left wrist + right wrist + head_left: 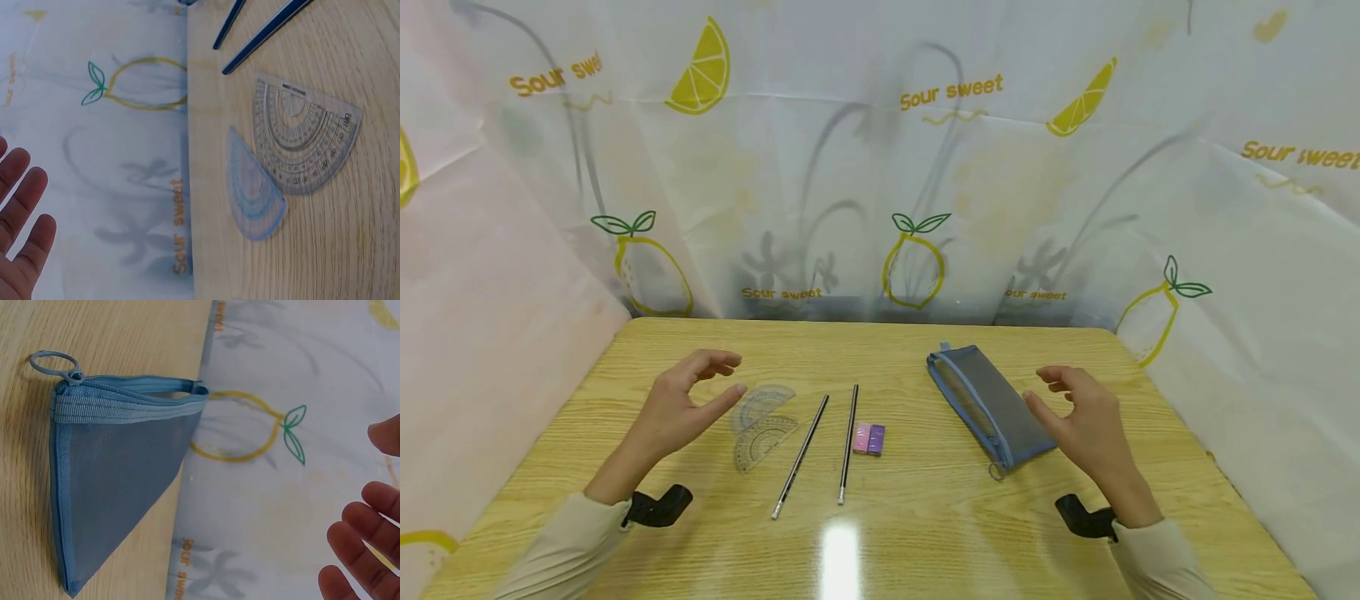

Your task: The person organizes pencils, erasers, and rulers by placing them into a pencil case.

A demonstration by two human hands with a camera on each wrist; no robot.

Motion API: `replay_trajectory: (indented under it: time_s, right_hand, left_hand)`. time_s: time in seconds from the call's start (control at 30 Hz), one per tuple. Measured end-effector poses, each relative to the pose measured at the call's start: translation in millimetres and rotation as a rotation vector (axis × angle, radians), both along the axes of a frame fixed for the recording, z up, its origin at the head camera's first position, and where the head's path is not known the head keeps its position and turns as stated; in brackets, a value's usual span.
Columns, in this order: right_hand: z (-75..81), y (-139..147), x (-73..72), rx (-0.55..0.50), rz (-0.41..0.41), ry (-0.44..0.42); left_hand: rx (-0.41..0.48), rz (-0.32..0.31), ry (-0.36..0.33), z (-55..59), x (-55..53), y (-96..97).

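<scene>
Left hand [676, 410] and right hand [1087, 423] hover empty, thumbs wide of fingers, the right nearer the pouch [1002, 400] slanting away leftward.

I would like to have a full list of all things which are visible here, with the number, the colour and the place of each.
protractors: 2, clear, one bluish; left of the pencils
pencils: 2, dark; mid-table
erasers: 2, pink and purple; side by side, right of the pencils
pouch: 1, blue with grey mesh; right part of the table
table: 1, light wood; under these things
sheeting: count unclear, white with lemon prints; behind and beside the table
wrist cameras: 2, black; one per wrist
sleeves: 2, beige; bottom corners
left hand: 1, bare; near the protractors
right hand: 1, bare; near the pouch
</scene>
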State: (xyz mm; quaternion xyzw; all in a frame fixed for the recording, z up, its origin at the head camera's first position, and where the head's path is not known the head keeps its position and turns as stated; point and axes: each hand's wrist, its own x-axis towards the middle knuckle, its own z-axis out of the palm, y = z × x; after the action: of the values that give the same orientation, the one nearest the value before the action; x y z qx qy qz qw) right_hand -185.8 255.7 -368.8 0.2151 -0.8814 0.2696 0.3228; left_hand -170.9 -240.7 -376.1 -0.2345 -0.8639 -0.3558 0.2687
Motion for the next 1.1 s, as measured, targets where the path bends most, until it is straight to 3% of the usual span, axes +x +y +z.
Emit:
replay_trajectory:
  time_s: [0.27, 0.57, 0.93, 1.1]
  right_hand:
    - [-6.2, -10, -0.2, 0.02, 0.0, -0.024]
    - [-12.8, -17, 2.4, 0.042, 0.012, -0.134]
    - [-24.4, -20, 0.2, 0.082, 0.003, -0.202]
    - [-28.5, -21, 0.4, 0.091, 0.002, -0.253]
  left_hand:
    - [0.003, -0.064, -0.039, -6.3, -8.9, 16.0]
    - [0.012, -0.134, -0.129, -10.3, -12.9, 32.3]
    - [-0.013, -0.186, -0.158, -14.9, -17.4, 46.1]
    - [-0.017, -0.24, -0.153, -20.8, -20.8, 51.6]
